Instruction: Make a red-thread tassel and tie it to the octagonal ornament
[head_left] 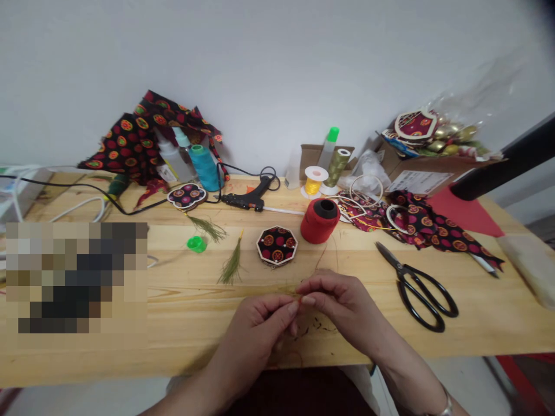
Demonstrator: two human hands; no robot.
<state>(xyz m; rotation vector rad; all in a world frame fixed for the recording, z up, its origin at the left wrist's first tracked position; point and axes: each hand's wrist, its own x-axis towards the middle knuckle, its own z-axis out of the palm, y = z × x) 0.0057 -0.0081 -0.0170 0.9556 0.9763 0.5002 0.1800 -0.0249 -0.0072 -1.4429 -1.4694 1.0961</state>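
Above the near edge of a wooden table (477,323), the left hand (260,326) and right hand (342,306) meet, fingertips pinched tight on a thin red thread (299,299), with a red thread spool (319,221) just behind.

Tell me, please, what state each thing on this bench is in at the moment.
left hand, fingertips pinched on the thread tuft
right hand, fingertips pinched on the same tuft
scissors, shut, lying flat
red spool, standing, hole up, a strand trailing toward the hands
glue gun, on its side, cord attached
green cap, off, lying loose
green-topped bottle, upright, capped
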